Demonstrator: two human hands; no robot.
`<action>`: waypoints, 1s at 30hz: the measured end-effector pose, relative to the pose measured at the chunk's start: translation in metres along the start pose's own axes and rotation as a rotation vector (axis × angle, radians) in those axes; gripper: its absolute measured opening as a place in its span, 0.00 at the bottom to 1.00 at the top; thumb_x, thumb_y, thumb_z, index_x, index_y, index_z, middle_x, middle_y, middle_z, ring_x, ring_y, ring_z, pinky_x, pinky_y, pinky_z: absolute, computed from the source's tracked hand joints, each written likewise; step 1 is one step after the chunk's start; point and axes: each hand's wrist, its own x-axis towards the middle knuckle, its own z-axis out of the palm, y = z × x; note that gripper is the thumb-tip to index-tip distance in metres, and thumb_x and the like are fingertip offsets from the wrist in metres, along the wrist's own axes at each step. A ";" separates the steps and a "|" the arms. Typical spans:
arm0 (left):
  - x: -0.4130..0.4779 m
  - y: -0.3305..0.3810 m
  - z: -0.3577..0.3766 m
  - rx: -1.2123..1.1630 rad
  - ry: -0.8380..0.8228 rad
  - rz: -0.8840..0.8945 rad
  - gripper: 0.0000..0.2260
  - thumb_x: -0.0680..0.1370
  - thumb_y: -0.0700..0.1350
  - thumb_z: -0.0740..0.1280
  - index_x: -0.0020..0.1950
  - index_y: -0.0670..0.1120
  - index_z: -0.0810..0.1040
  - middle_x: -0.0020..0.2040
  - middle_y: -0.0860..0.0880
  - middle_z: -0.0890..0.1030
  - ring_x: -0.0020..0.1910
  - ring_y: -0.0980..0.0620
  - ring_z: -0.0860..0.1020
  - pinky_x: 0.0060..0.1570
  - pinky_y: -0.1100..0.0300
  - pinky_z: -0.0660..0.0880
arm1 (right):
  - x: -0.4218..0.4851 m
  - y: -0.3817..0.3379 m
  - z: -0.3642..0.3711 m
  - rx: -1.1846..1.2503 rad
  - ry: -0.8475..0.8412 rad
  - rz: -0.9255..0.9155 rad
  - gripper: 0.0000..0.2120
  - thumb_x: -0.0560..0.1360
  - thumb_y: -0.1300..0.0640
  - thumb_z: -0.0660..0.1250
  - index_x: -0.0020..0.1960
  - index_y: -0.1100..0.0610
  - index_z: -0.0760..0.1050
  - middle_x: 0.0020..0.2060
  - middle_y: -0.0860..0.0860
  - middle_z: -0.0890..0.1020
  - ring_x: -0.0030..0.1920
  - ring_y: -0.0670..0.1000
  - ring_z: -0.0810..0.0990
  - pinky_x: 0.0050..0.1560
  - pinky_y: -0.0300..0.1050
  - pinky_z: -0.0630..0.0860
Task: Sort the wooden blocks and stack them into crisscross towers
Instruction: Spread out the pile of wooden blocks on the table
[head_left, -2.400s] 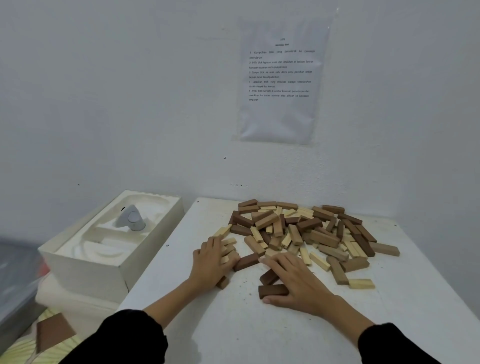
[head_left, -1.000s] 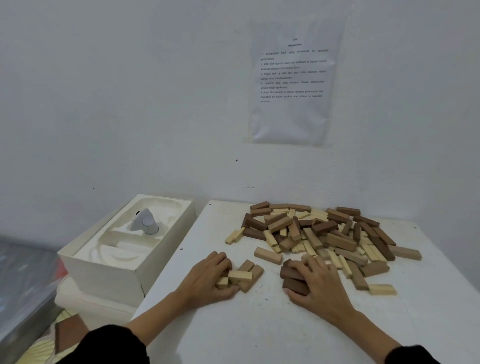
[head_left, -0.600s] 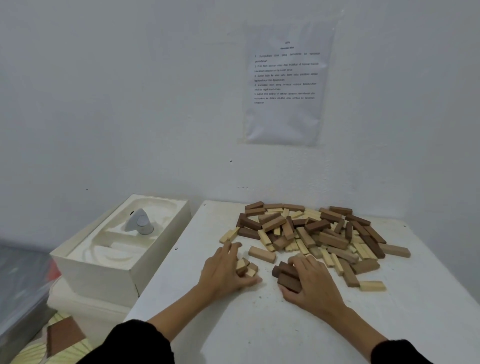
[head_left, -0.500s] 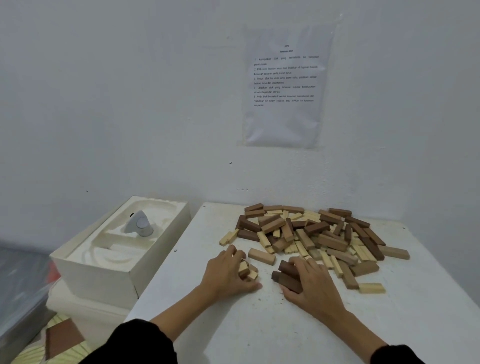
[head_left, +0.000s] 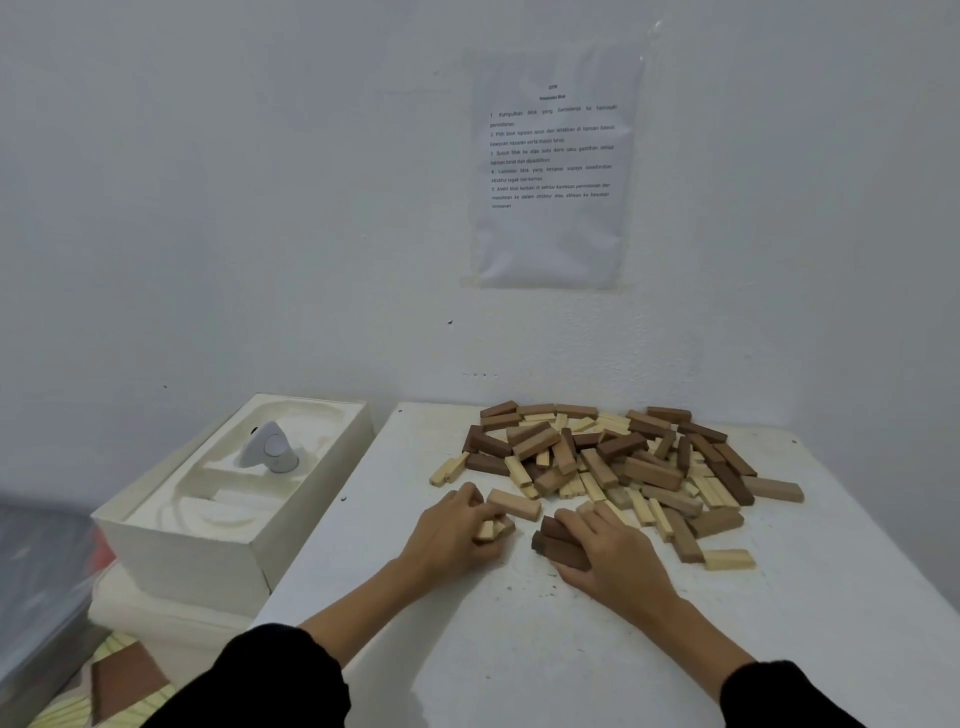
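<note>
- Sleeves (head_left: 260, 675), black, lie closest of all on the white table (head_left: 519, 665), well to the near side of the pile (head_left: 613, 462) of mixed wooden blocks
- Left hand (head_left: 457, 535), at the pile's near-left edge, curls its fingers over a few small pale blocks (head_left: 493, 527) and holds them against the table
- Right hand (head_left: 608, 561), at the pile's near edge, wraps its fingers round two dark blocks (head_left: 558, 543) that lie side by side, long axes roughly crosswise
- A tan block (head_left: 514, 504) lies between the left hand's fingers and the pile, long axis crosswise and slightly slanted; the left hand is nearer, so it seems the likelier to draw it out
- Sorting looks barely begun: no tower stands
- Left of the pile, off the table, an open white box (head_left: 208, 540) holds a moulded tray with a small grey device (head_left: 270, 449)
- Above the pile a printed sheet (head_left: 553, 166) hangs on the wall
</note>
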 end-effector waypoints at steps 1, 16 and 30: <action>0.004 -0.001 -0.001 -0.014 0.018 0.003 0.16 0.77 0.56 0.63 0.64 0.54 0.75 0.56 0.50 0.73 0.51 0.52 0.73 0.42 0.63 0.68 | 0.003 0.001 -0.002 0.010 0.028 -0.004 0.20 0.66 0.43 0.62 0.53 0.52 0.72 0.36 0.47 0.79 0.37 0.47 0.77 0.29 0.34 0.71; 0.150 0.033 -0.013 -0.451 0.218 -0.182 0.16 0.79 0.54 0.63 0.64 0.49 0.76 0.54 0.47 0.75 0.55 0.49 0.74 0.45 0.61 0.66 | 0.115 0.096 0.002 0.278 -0.010 0.754 0.26 0.74 0.36 0.59 0.59 0.56 0.71 0.51 0.55 0.78 0.55 0.57 0.73 0.45 0.48 0.69; 0.151 0.022 -0.005 -0.265 0.192 -0.072 0.13 0.80 0.51 0.60 0.62 0.48 0.76 0.61 0.50 0.74 0.55 0.52 0.75 0.47 0.61 0.66 | 0.080 0.112 0.019 0.441 -0.031 0.616 0.14 0.80 0.57 0.56 0.54 0.56 0.80 0.50 0.54 0.81 0.56 0.54 0.75 0.55 0.51 0.73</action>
